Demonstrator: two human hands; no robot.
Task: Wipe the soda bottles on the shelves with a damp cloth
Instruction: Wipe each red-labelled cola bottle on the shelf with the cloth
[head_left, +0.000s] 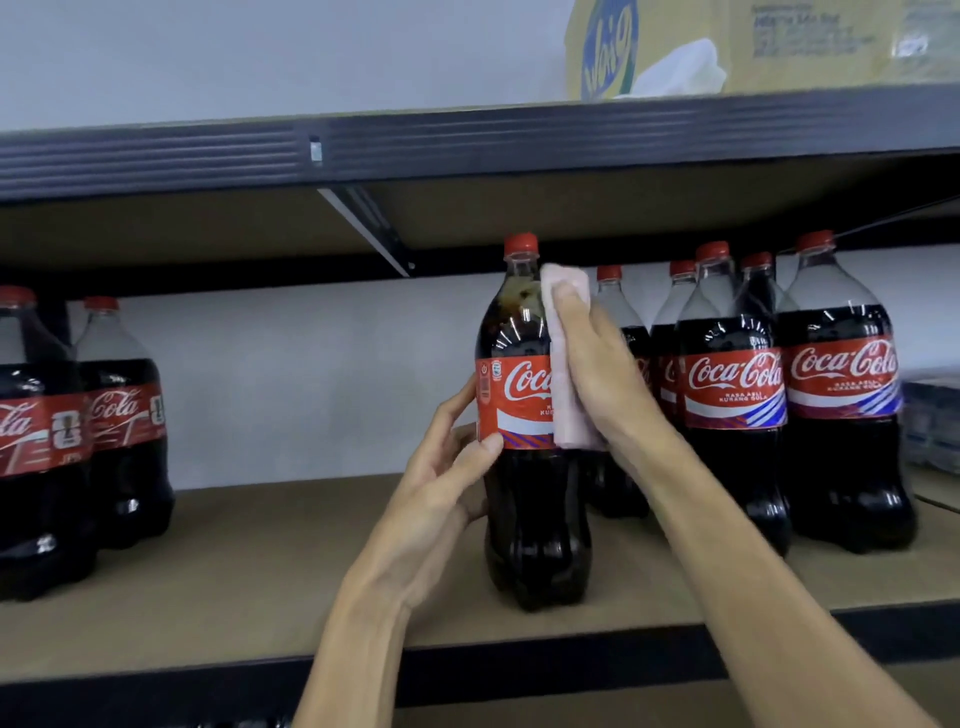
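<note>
A large cola bottle (524, 493) with a red cap and red label stands upright near the front of the brown shelf board (270, 561). My left hand (447, 467) grips its left side at the label's lower edge. My right hand (597, 364) presses a folded pale pink cloth (563, 395) flat against the bottle's right shoulder and label. The cloth reaches from just below the neck down to the bottom of the label.
Several more cola bottles (737, 395) stand in a cluster at the right, two others (119, 415) at the left. The dark upper shelf (467, 140) hangs close above the caps. A yellow carton (727, 47) sits on it. A wrapped pack (932, 421) lies far right.
</note>
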